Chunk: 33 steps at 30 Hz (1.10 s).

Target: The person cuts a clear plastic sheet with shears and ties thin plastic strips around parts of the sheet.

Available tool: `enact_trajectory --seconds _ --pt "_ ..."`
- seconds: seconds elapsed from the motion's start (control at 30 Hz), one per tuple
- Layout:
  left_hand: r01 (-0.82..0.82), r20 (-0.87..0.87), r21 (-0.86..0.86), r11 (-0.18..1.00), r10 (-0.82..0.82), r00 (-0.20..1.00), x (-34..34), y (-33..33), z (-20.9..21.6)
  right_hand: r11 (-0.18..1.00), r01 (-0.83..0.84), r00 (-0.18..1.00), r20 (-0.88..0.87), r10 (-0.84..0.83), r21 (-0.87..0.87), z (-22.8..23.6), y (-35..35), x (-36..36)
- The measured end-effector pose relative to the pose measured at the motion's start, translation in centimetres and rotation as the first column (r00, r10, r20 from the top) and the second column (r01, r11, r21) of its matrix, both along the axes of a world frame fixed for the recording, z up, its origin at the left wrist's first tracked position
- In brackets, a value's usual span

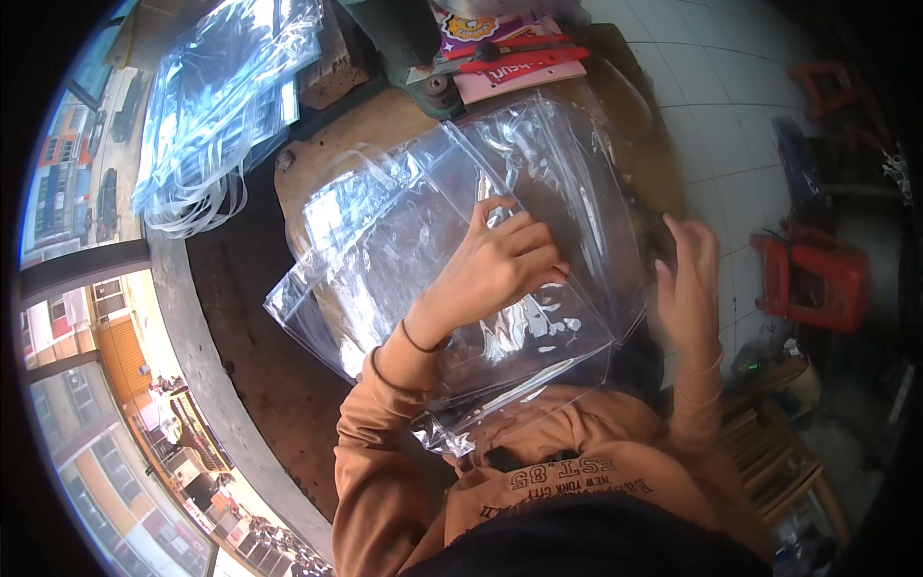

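A large clear plastic bag (pixel 385 260) lies spread in front of me, over a brown work surface, its near edge reaching my lap. On its middle, my left hand (pixel 500 255) has its fingers curled against the plastic and seems to grip a fold of it; the fingertips are partly hidden. My right hand (pixel 690 279) is raised just beyond the bag's right edge, fingers apart, holding nothing I can see.
A pile of clear plastic bags with strap handles (pixel 221 115) lies at the far left. Behind the work stands a dark green machine (pixel 389 43). Red-handled scissors (pixel 524 58) rest on a pink printed packet (pixel 519 87). Red stools (pixel 817 279) and a wooden seat (pixel 779 462) stand right.
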<state>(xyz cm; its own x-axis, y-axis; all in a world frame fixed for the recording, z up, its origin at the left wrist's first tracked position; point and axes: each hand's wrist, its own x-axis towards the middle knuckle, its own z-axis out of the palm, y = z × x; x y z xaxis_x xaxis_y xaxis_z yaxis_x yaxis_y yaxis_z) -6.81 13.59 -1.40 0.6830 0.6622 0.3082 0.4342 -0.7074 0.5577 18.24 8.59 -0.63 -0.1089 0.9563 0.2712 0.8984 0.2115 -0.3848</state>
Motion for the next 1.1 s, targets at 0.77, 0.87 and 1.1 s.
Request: enact_trajectory --seconds 0.77,0.87,1.1 --pt "0.028 0.037 -0.125 0.992 -0.024 0.999 -0.3 1.9 -1.4 0.959 0.090 0.960 -0.233 -0.155 -0.268 1.3 -6.5 3.0" --pt "0.023 0.042 -0.129 0.991 -0.017 0.999 -0.2 1.8 -1.5 0.971 0.148 0.978 -0.120 -0.172 -0.189 2.3 -7.6 2.8" --pt "0.008 0.060 -0.133 0.991 0.000 0.998 -0.4 1.7 -1.7 0.976 -0.030 0.999 0.025 0.036 -0.217 2.5 -8.3 0.7"
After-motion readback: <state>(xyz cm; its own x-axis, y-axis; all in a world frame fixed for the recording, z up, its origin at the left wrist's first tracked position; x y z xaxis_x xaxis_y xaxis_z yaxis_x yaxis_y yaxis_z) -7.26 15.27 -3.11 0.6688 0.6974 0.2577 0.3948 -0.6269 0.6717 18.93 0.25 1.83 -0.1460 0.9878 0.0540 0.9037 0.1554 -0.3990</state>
